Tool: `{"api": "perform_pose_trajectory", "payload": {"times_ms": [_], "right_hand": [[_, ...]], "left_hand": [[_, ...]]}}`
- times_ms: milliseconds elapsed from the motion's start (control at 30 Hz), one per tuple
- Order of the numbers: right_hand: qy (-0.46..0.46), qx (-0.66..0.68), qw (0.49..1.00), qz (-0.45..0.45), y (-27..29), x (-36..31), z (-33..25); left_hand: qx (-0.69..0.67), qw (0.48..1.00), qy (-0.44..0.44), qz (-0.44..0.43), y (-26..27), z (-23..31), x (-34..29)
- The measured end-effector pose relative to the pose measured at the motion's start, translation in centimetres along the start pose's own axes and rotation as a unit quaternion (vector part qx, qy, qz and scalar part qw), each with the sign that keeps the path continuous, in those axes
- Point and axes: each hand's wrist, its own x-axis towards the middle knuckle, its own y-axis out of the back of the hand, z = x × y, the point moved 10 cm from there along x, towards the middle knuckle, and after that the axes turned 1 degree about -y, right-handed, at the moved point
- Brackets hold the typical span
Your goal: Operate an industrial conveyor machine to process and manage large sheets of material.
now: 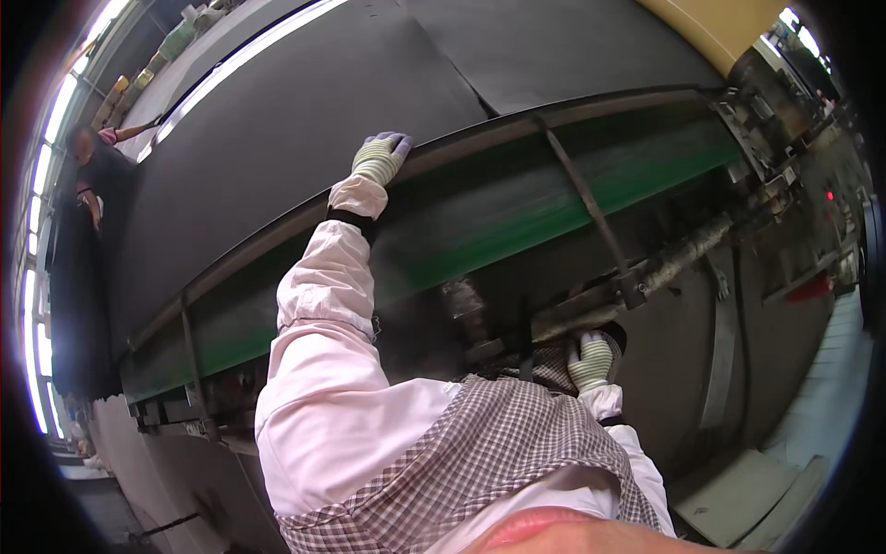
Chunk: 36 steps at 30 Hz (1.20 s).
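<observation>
My left hand (380,159), in a striped glove with purplish fingertips, lies over the near edge of a wide dark sheet (305,120). Its fingers are stretched out on the sheet and frame edge, not closed round anything. Low down by my checked apron (489,425) is my right hand (591,362), in a matching glove. Those fingers point away from me, slightly apart, with nothing visible in them. Part of that hand's surroundings is in shadow. Below the sheet's edge runs a green belt (517,240) along the machine frame.
A metal bar (581,194) slants down from the frame to a roller shaft (688,254). Machine parts (784,175) crowd the right side. Another person (101,175) stands at the far left with an arm at the sheet. A yellow panel (720,28) rises at upper right.
</observation>
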Motion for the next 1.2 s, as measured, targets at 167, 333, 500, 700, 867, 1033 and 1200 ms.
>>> {"api": "perform_pose_trajectory", "payload": {"times_ms": [167, 333, 500, 700, 867, 1033, 1200], "right_hand": [[-0.01, 0.032, 0.999, 0.011, 0.4, 0.1, -0.1], [-0.009, 0.034, 0.999, 0.01, 1.2, 0.4, -0.5], [-0.017, 0.048, 0.998, 0.025, 1.1, 0.3, -0.4], [-0.028, 0.032, 0.999, 0.012, 0.9, 0.2, -0.1], [-0.024, 0.053, 0.998, 0.026, 1.1, 0.4, -0.3], [-0.02, 0.06, 0.997, 0.031, 1.3, 0.4, -0.3], [-0.022, 0.069, 0.997, 0.021, 1.7, 0.6, -0.5]], "left_hand": [[0.02, 0.991, 0.035, 0.129, 1.4, -8.2, -2.5], [0.109, 0.941, 0.314, 0.065, 4.5, -28.5, -11.9], [0.123, 0.965, 0.232, 0.021, 3.7, -24.2, -11.6], [0.103, 0.988, 0.106, 0.031, 2.5, -12.3, -8.3], [0.113, 0.992, 0.055, -0.008, 1.4, -4.2, -4.6], [0.129, 0.99, 0.01, -0.06, -0.5, 2.7, -0.2], [0.143, 0.985, -0.021, -0.089, -2.2, 9.8, 3.3]]}}
